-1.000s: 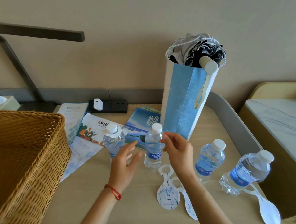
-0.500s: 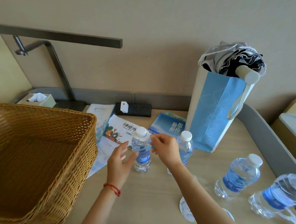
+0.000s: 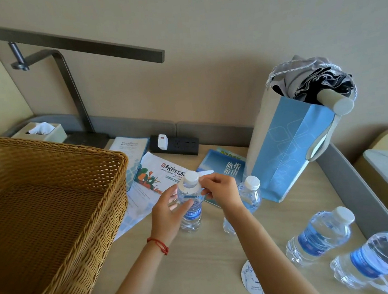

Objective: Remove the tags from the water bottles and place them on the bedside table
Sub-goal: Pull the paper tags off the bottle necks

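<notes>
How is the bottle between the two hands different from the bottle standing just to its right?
The held bottle has a white tag around its neck; the neighbouring bottle has a bare neck. The left hand grips the held bottle and the right hand pinches its tag; nothing holds the neighbouring bottle. Both stand upright on the table, with white caps and blue labels.

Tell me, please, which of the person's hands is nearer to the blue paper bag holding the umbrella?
Right. The right hand pinches the tag just left of the blue paper bag; the left hand holds the tagged bottle farther left.
</notes>
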